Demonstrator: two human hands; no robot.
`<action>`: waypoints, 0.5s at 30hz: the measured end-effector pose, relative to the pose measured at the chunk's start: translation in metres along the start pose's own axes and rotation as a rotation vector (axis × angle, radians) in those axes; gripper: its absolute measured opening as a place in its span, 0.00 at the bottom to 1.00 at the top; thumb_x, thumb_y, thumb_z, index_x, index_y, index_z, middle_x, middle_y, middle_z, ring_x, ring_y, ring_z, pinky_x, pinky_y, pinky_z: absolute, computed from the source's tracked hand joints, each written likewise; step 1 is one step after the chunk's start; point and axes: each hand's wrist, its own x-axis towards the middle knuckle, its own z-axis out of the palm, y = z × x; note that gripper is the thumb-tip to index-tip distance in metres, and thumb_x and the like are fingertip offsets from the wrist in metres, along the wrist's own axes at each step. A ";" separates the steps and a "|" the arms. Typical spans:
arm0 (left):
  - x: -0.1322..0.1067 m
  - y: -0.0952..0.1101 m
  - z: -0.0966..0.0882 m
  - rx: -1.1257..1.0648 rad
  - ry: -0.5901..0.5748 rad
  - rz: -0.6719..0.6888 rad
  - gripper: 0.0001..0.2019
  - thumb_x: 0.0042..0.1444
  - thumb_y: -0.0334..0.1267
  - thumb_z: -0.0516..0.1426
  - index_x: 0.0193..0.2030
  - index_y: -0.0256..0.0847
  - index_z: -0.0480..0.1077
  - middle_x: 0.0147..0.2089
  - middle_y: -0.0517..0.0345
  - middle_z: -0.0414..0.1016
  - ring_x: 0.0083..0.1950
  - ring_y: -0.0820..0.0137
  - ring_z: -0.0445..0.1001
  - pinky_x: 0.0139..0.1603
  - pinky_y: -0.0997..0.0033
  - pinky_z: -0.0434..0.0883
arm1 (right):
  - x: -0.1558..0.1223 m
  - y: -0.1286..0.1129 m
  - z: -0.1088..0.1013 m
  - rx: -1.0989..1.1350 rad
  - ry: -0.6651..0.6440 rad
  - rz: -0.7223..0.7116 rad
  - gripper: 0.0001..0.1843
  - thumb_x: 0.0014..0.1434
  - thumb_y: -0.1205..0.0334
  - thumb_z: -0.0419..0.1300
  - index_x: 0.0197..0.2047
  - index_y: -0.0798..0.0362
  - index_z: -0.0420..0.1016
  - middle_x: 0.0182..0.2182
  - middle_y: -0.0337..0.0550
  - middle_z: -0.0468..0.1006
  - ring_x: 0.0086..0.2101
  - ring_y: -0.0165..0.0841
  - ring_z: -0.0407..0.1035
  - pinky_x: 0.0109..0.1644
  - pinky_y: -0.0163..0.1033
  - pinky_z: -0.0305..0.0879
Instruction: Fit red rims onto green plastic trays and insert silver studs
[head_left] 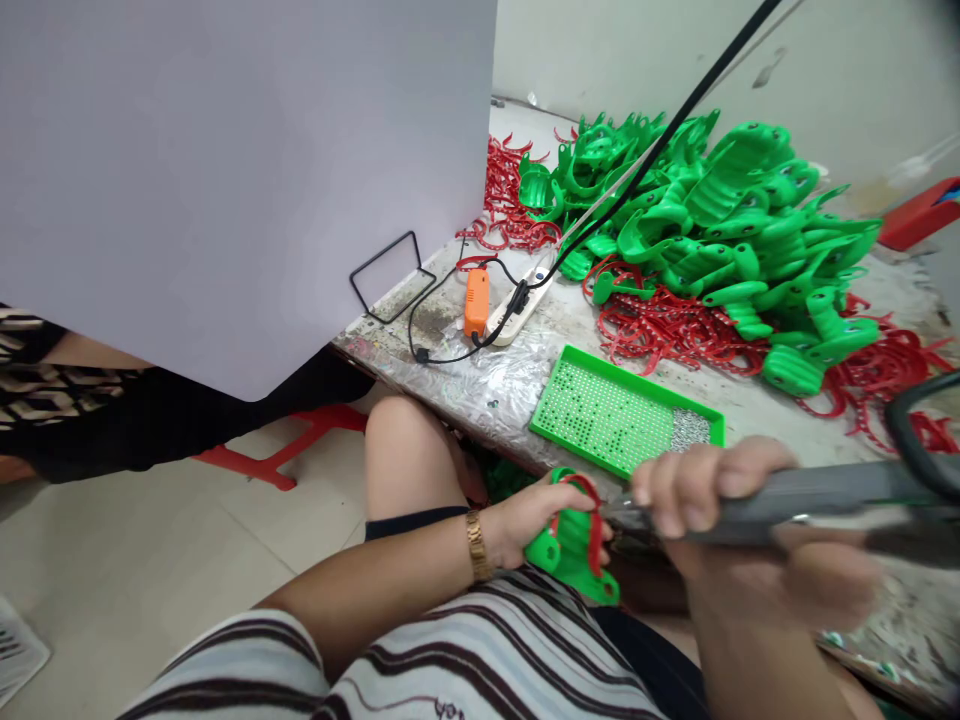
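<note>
My left hand (536, 520) grips a green moulded plastic piece (574, 560) with a red strip (595, 530) looped over it, near my lap. My right hand (712, 490) is wrapped around the barrel of a grey handheld power tool (795, 495). The tool's metal tip (616, 514) points left and reaches the red strip at the green piece. The contact point is partly hidden by my fingers. A gold wristwatch (477, 545) sits on my left wrist.
On the bench edge (420, 335) lies a green perforated tray (604, 412) with small metal studs. Heaps of green plastic pieces (720, 210) and red strips (675, 335) lie beyond it. A power strip (517, 305), an orange box (476, 302), cables and a grey partition (225, 170) stand nearby.
</note>
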 end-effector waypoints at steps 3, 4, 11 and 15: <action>0.004 -0.012 -0.042 -0.049 0.260 -0.143 0.15 0.54 0.44 0.50 0.30 0.32 0.68 0.26 0.49 0.73 0.26 0.66 0.73 0.34 0.64 0.71 | -0.005 -0.012 -0.032 -0.150 0.335 -0.090 0.16 0.55 0.48 0.60 0.33 0.52 0.65 0.20 0.35 0.61 0.22 0.27 0.61 0.32 0.39 0.63; 0.007 -0.015 -0.054 -0.063 0.314 -0.134 0.18 0.56 0.48 0.49 0.30 0.33 0.67 0.24 0.52 0.71 0.25 0.68 0.72 0.35 0.65 0.72 | -0.007 -0.016 -0.042 -0.185 0.435 -0.098 0.17 0.55 0.47 0.61 0.33 0.52 0.66 0.21 0.36 0.62 0.23 0.28 0.61 0.33 0.39 0.63; 0.065 -0.027 -0.090 -0.056 0.452 -0.118 0.14 0.60 0.45 0.48 0.36 0.37 0.66 0.32 0.54 0.73 0.32 0.68 0.72 0.42 0.63 0.70 | -0.017 -0.019 -0.055 -0.487 0.848 0.116 0.18 0.37 0.56 0.70 0.28 0.55 0.69 0.23 0.39 0.69 0.26 0.30 0.66 0.34 0.40 0.66; 0.084 -0.029 -0.090 0.102 0.575 -0.070 0.12 0.61 0.44 0.49 0.42 0.36 0.65 0.40 0.54 0.72 0.39 0.71 0.70 0.49 0.65 0.65 | -0.024 -0.021 -0.072 -0.663 0.806 0.154 0.18 0.35 0.58 0.72 0.29 0.57 0.73 0.27 0.44 0.74 0.29 0.31 0.70 0.38 0.38 0.68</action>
